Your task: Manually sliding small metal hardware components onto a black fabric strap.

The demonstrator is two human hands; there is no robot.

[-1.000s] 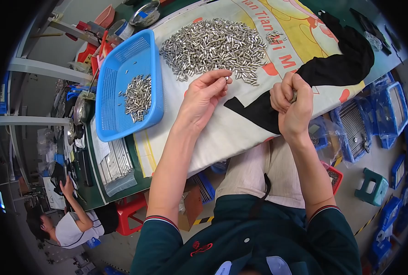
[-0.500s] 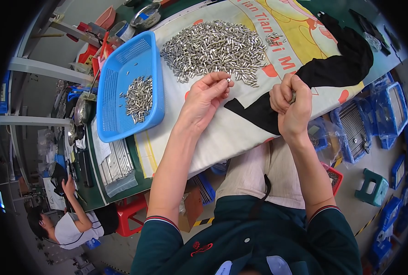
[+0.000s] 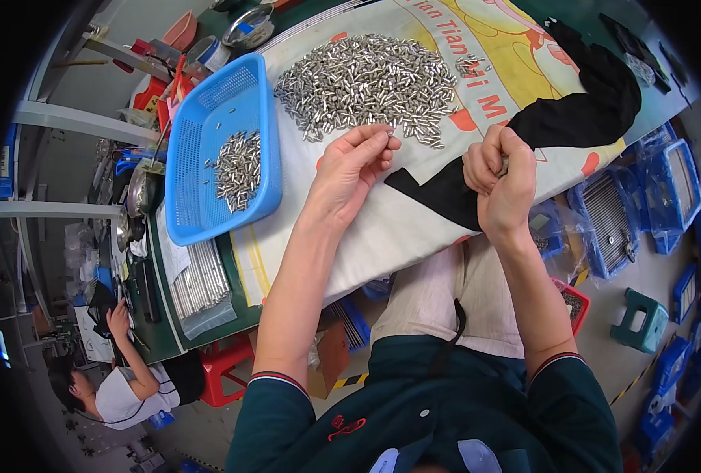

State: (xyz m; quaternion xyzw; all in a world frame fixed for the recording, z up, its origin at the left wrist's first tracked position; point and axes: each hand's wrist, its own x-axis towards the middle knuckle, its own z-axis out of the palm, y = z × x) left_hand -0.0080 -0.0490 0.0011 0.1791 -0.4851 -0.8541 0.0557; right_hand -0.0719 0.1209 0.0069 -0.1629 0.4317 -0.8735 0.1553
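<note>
My left hand [image 3: 354, 167] pinches a small silver metal pin [image 3: 390, 134] between thumb and forefinger, just in front of a large heap of the same kind of pins [image 3: 366, 83] on the cloth. To its right my right hand [image 3: 502, 175] is closed in a fist over the black cloth [image 3: 445, 191]. A greyish bit shows at the fist's thumb side, but what it grips is mostly hidden. At the left stands a blue perforated plastic basket [image 3: 178, 169] with a smaller pile of pins [image 3: 240, 169] in it.
A printed white and yellow cloth [image 3: 374, 236] covers the table. A bundle of metal rods [image 3: 199, 280] lies left of it. Blue crates [image 3: 673, 185] and a green stool [image 3: 639, 321] stand on the floor at right. A person in a white shirt [image 3: 126, 394] works at far left.
The pin in my left fingertips has turned slightly, and the fingers shifted a little. My right fist stays in place.
</note>
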